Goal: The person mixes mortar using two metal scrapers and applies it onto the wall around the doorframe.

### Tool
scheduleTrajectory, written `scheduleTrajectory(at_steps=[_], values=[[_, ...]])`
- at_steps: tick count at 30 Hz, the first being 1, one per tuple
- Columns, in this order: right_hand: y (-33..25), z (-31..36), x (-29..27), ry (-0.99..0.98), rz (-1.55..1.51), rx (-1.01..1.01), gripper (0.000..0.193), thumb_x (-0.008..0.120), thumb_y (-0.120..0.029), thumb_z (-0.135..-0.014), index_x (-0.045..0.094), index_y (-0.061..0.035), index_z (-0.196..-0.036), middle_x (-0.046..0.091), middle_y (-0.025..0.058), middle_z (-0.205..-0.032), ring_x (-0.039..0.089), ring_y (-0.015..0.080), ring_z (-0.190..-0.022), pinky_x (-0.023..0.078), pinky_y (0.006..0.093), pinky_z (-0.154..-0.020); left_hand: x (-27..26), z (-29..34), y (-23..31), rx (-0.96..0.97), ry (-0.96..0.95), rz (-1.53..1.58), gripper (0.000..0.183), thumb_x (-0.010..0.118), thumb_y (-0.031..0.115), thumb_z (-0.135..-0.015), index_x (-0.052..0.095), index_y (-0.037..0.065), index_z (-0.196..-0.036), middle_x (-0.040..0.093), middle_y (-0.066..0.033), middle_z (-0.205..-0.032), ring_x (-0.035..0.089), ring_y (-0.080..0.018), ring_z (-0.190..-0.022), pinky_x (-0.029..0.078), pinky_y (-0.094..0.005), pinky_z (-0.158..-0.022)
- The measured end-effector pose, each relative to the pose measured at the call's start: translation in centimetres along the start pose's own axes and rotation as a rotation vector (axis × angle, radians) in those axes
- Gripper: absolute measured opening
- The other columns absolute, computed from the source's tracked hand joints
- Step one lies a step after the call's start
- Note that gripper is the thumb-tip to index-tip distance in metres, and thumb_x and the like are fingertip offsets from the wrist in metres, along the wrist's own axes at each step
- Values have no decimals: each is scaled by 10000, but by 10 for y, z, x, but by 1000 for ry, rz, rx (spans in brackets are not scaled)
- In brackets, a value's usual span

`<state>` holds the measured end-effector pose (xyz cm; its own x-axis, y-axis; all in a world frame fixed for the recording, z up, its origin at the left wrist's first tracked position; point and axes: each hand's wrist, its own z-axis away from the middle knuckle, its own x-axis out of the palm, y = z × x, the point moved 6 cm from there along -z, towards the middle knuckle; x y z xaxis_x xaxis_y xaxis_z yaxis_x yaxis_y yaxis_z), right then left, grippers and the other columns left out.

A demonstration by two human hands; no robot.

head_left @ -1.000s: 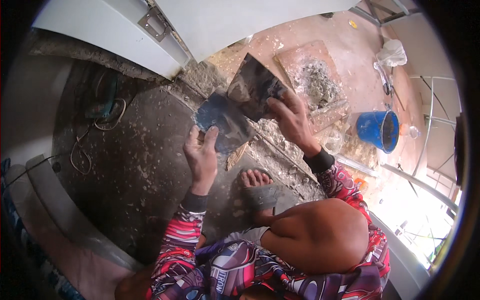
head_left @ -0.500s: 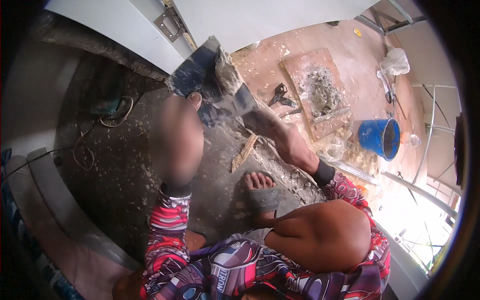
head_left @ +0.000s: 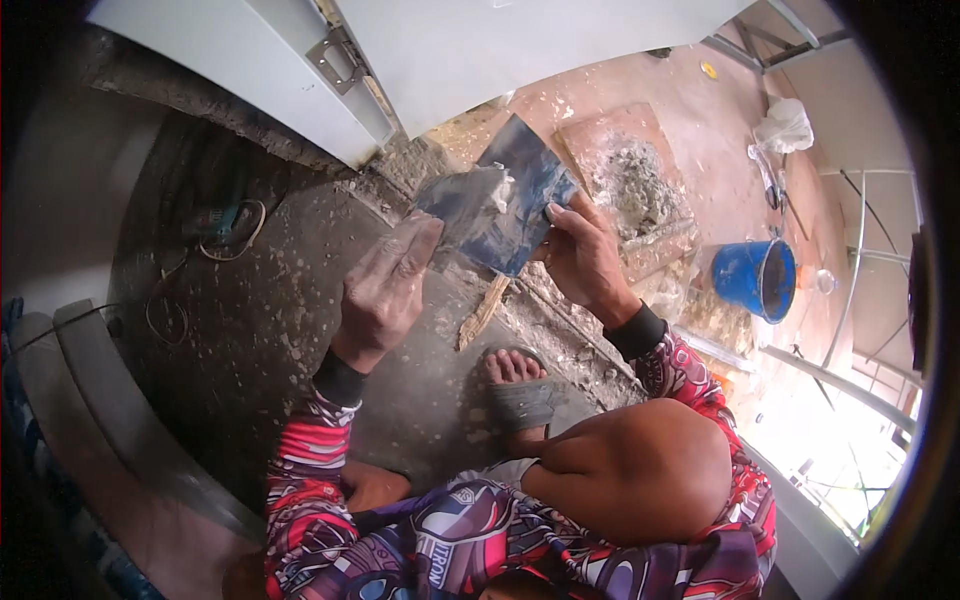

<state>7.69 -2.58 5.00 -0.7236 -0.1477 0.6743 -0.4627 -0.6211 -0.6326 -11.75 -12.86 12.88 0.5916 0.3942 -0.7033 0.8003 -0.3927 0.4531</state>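
Observation:
My left hand (head_left: 385, 290) is closed on the near-left edge of a dark, mortar-smeared flat piece (head_left: 445, 203). That piece overlaps a dark blue flat plate (head_left: 527, 165), whose right edge my right hand (head_left: 588, 248) pinches, thumb on top. Grey mortar (head_left: 500, 190) clings where the two meet. Both are held above the floor, just short of the door frame's foot. Their undersides and some of my fingers are hidden.
A wooden board (head_left: 665, 245) bearing a mortar heap (head_left: 640, 185) lies to the right, with a blue bucket (head_left: 740, 275) beyond. Ahead stand white door panels (head_left: 500, 60). A wood splinter (head_left: 483, 312) lies near my sandalled foot (head_left: 520, 395). A corded tool (head_left: 215, 220) sits at left.
The plates have moved right and nearer, away from the door frame's foot. The thick mortar lump on them now shows as a smaller smear. My right hand has turned, its thumb now on top.

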Motion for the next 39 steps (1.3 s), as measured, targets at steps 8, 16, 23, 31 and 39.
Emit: scheduleTrajectory(at_steps=[8,16,23,31,39], values=[[-34,2,-8,63,75,-87,35,518,-45,-979,491,-64,-989,617,64,-905,673,178,-696,616,390,-622,18,59,-67,-287,-92,-114,455,616,-39,-858,589,-6,-1312,651,-176,-1182,673,-339,-1027,565,-380,-834],[-19,-10,-9,-18,175,-71,349,451,-63,-998,448,9,-1339,643,130,-1164,698,228,-918,621,402,-739,38,78,-73,-1329,358,1553,459,629,151,-969,453,140,-1393,626,-104,-1221,654,-253,-1035,605,-494,-698],[-7,-18,7,33,215,-48,149,497,-47,-986,527,-11,-1128,646,84,-993,688,180,-797,627,353,-648,-21,60,-50,-607,217,229,222,605,24,-924,575,27,-1145,677,-100,-1001,674,-225,-838,553,-398,-642],[-13,-10,21,35,228,7,151,474,-26,-973,530,-37,-1113,644,64,-974,674,164,-818,602,341,-650,-28,12,-12,-71,-62,-169,511,646,-29,-768,661,111,-1259,720,-33,-1106,619,-238,-746,534,-352,-657],[-9,-16,23,44,330,24,62,511,-76,-981,536,-29,-1014,571,34,-871,637,131,-720,612,307,-580,-37,3,-5,22,-181,-219,537,630,-43,-743,653,78,-1265,719,-61,-1151,639,-262,-811,535,-353,-664]])
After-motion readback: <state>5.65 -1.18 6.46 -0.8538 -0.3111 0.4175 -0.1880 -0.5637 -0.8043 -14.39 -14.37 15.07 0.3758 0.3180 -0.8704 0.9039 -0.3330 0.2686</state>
